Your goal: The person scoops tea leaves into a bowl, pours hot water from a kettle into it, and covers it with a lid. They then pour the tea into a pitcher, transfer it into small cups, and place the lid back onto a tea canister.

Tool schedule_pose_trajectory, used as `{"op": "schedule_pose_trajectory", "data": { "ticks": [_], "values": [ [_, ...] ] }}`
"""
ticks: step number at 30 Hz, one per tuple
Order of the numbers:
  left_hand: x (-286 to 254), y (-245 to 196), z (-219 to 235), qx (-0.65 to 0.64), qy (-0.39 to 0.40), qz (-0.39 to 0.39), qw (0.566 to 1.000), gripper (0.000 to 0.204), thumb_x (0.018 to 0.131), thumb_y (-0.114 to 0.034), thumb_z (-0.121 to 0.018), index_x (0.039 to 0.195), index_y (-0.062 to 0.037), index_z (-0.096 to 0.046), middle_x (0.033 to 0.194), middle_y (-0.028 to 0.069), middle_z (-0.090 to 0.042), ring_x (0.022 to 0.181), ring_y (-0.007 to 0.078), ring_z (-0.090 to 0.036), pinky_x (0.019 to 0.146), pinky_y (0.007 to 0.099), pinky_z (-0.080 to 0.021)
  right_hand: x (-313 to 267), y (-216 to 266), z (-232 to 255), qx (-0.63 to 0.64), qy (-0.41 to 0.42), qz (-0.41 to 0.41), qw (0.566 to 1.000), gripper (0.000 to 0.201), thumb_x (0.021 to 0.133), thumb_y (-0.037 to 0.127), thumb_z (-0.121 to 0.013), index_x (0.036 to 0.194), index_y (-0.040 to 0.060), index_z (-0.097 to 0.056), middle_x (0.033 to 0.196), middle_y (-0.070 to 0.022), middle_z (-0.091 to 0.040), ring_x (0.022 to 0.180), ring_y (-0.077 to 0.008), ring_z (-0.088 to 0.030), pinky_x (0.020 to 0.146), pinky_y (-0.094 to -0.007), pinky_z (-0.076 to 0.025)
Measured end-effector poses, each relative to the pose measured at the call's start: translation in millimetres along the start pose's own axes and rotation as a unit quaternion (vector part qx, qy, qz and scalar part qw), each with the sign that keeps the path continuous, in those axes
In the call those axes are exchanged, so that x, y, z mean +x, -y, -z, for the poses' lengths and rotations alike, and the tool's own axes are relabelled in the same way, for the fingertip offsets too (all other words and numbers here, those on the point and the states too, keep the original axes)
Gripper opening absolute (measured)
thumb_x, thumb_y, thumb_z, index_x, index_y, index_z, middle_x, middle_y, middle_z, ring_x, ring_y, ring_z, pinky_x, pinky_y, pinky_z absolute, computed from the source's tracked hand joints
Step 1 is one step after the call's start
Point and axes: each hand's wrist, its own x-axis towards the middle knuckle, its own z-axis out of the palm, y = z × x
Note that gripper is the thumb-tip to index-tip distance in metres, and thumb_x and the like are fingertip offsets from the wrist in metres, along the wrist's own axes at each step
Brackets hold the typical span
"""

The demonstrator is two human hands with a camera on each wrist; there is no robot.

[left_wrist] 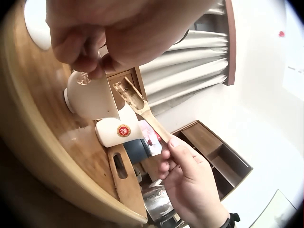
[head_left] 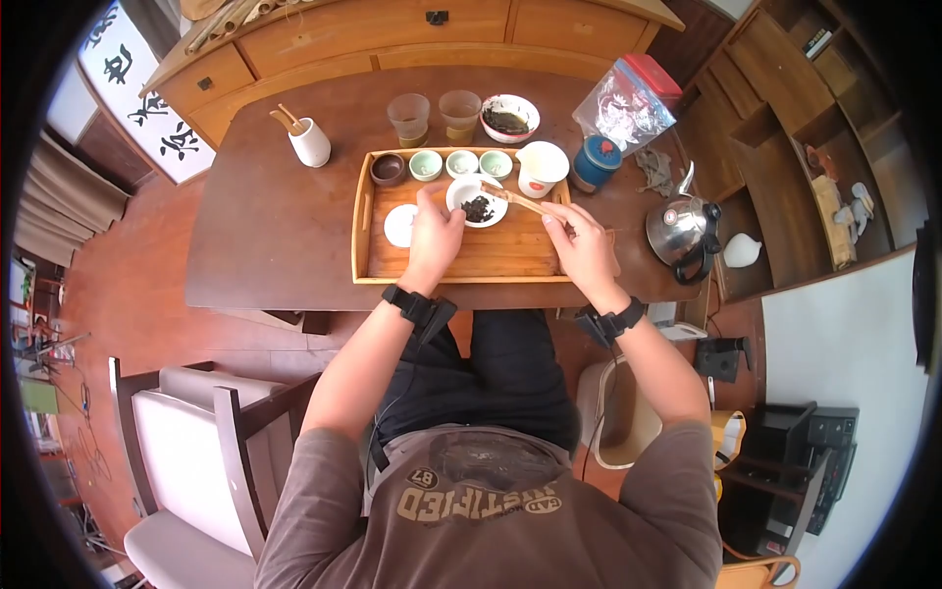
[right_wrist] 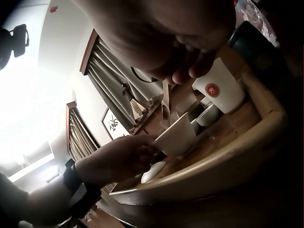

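In my right hand (head_left: 589,247) is the handle of a wooden tea scoop (head_left: 523,200), pinched between thumb and fingers. Its hollow end is over the white gaiwan bowl (head_left: 461,188), with a little dark matter in it in the left wrist view. Dark tea leaves (head_left: 478,209) lie in the bowl. My left hand (head_left: 435,239) pinches the bowl's near left rim. Left of that hand, a round white lid (head_left: 399,227) lies on the wooden tray (head_left: 500,260). A white pitcher (head_left: 538,181) with a red emblem stands at the tray's back right.
Small green cups (head_left: 425,165) and a dark cup (head_left: 388,169) line the tray's back. Behind it stand two glasses (head_left: 408,110) and a bowl of wet leaves (head_left: 510,104). A blue canister (head_left: 596,169) and steel kettle (head_left: 677,231) are right, a white tool holder (head_left: 312,147) left.
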Motion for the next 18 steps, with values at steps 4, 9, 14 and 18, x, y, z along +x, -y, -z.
{"op": "schedule_pose_trajectory", "data": {
  "ticks": [4, 9, 14, 18],
  "values": [
    [-11.7, 0.2, 9.6, 0.002, 0.004, -0.01, 1.0, 0.051, 0.1, -0.01, -0.067, 0.144, 0.0015, -0.045, 0.075, 0.0142, -0.068, 0.069, 0.032, -0.068, 0.07, 0.0467, -0.055, 4.1, -8.1, 1.2, 0.136, 0.027, -0.099, 0.985, 0.021, 0.106, 0.013, -0.072, 0.122, 0.001, -0.077, 0.097, -0.0018, -0.072, 0.079, -0.007, -0.061, 0.069, -0.0245, -0.051],
    [-14.6, 8.5, 11.8, 0.059, -0.047, -0.06, 0.995, 0.045, 0.104, -0.01, -0.064, 0.144, 0.0006, -0.046, 0.076, 0.0166, -0.07, 0.069, 0.0396, -0.067, 0.069, 0.051, -0.054, 32.6, 9.1, 14.9, 0.22, 0.025, -0.146, 0.964, 0.021, 0.109, 0.017, -0.069, 0.122, 0.0019, -0.076, 0.093, 0.0015, -0.068, 0.078, -0.0043, -0.059, 0.068, -0.0219, -0.048],
    [-13.8, 11.4, 5.7, 0.059, -0.096, -0.157, 0.981, 0.036, 0.102, -0.01, -0.066, 0.135, 0.0027, -0.055, 0.098, 0.0229, -0.07, 0.091, 0.0413, -0.069, 0.079, 0.05, -0.053, 95.5, 19.1, 29.8, 0.223, -0.059, -0.085, 0.969, 0.024, 0.111, 0.022, -0.066, 0.121, 0.0014, -0.072, 0.092, -0.0001, -0.068, 0.077, -0.0059, -0.061, 0.069, -0.0216, -0.048],
    [-16.7, 1.9, 9.6, 0.106, -0.084, -0.198, 0.971, 0.043, 0.098, -0.014, -0.071, 0.135, 0.0035, -0.057, 0.12, 0.0255, -0.064, 0.111, 0.0414, -0.063, 0.092, 0.049, -0.051, 158.1, 1.1, 26.3, 0.144, -0.026, -0.083, 0.986, 0.023, 0.11, 0.021, -0.066, 0.119, -0.0002, -0.072, 0.093, -0.0026, -0.072, 0.077, -0.0077, -0.064, 0.069, -0.0237, -0.051]
  ]
}}
